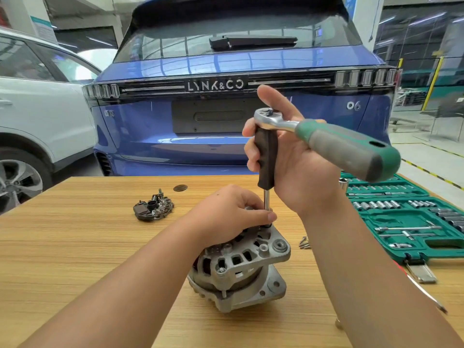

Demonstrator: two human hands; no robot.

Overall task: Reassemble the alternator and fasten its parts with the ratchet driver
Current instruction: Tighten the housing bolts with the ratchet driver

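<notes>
Now we hold the alternator with our left hand, fingers closed over its top and around the lower end of the driver's steel shaft. Our right hand is closed on the dark grip of the ratchet driver, just above the alternator. The driver stands upright, its long axis vertical, and its tip meets the alternator at the upper edge of the housing; the exact contact is hidden by our left fingers. The ratchet head sits on top of the driver, and its green and grey handle points to the right and toward us.

The alternator rests on the wooden table, tilted a little, with its mounting ears to the right. Left of the alternator and further back lies a dark rectifier part. Just right of the alternator lie some small screws, hard to count. Further right is an open green tool case, with rows of sockets and extension bars in its moulded slots; the frame edge cuts it off. Behind the table stands a blue car.
</notes>
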